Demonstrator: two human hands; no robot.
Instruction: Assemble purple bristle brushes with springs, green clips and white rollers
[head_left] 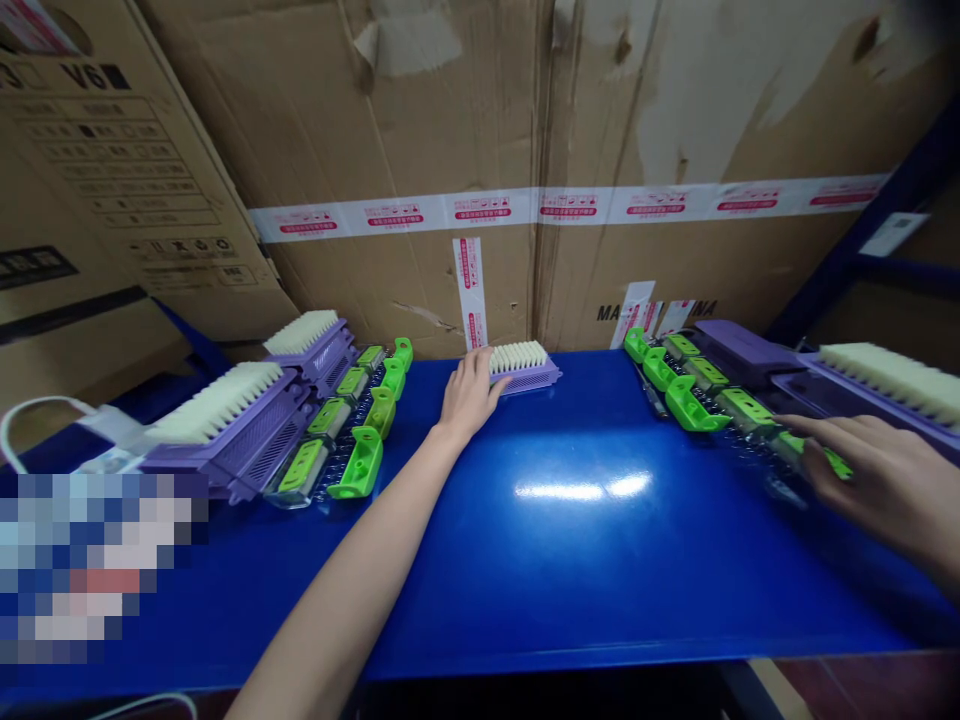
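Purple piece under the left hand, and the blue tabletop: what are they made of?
The purple piece looks like molded plastic, evenly colored with fine slots; its cream top could be bristles or foam, standing in soft-looking ridges. The tabletop has a glossy, mirror-like glare: perhaps painted metal, though laminate or plastic is possible.

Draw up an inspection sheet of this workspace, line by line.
Surface: glossy blue tabletop, reflecting light
Job's things: middle purple filter cartridge, left-side purple cartridges, right-side purple cartridge; rows of green-topped clear pieces and green brackets
Clutter: white item at left; pixelation hides the near-left area
Grippers: bare hands; left hand on the middle cartridge, right hand at the right-hand row, grips unclear
Cables: white cable at left
Surroundings: cardboard cartons behind, blue frame at right
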